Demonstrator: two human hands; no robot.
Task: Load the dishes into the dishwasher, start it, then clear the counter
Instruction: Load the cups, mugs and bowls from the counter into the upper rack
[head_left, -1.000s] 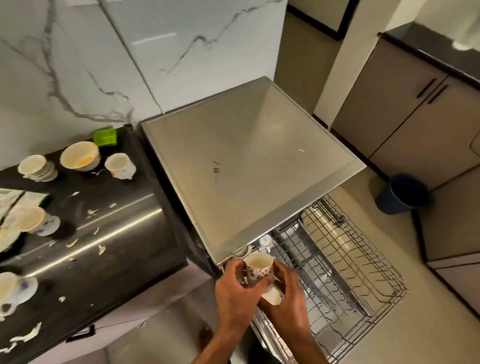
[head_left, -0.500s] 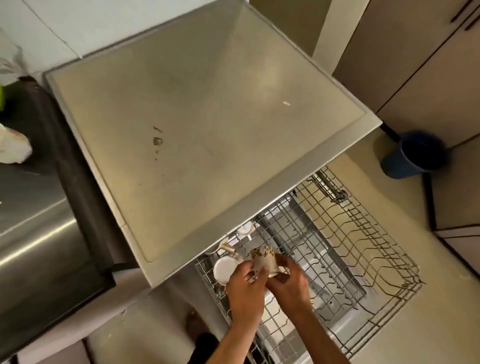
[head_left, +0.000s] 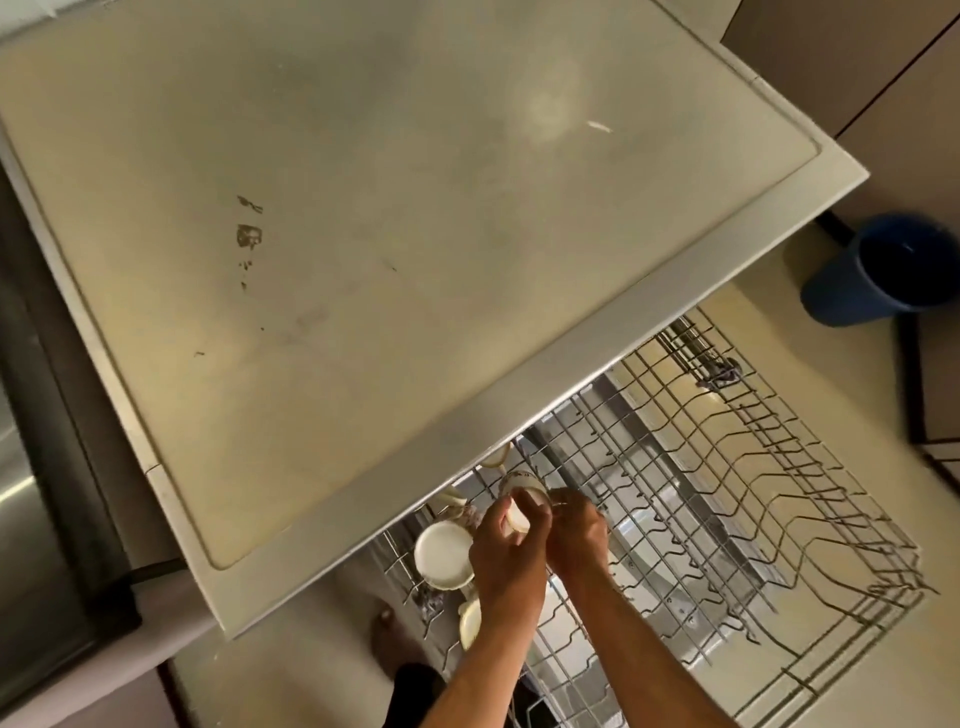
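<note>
While both hands, left hand (head_left: 511, 540) and right hand (head_left: 576, 530), grip a patterned cup (head_left: 522, 486) over the rack (head_left: 753, 493) (few cups (head_left: 444, 553) loaded), loading seems barely begun.

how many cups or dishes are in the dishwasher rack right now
At least 4: a patterned cup held in both hands, a round white dish left of them, a pale piece below it, another under the counter edge. More may be hidden.

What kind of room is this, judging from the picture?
Most likely a home kitchen. A pulled-out wire dishwasher rack holds white cups, brown cabinet doors stand at the right, and a dark blue plastic bin sits on the floor.
</note>
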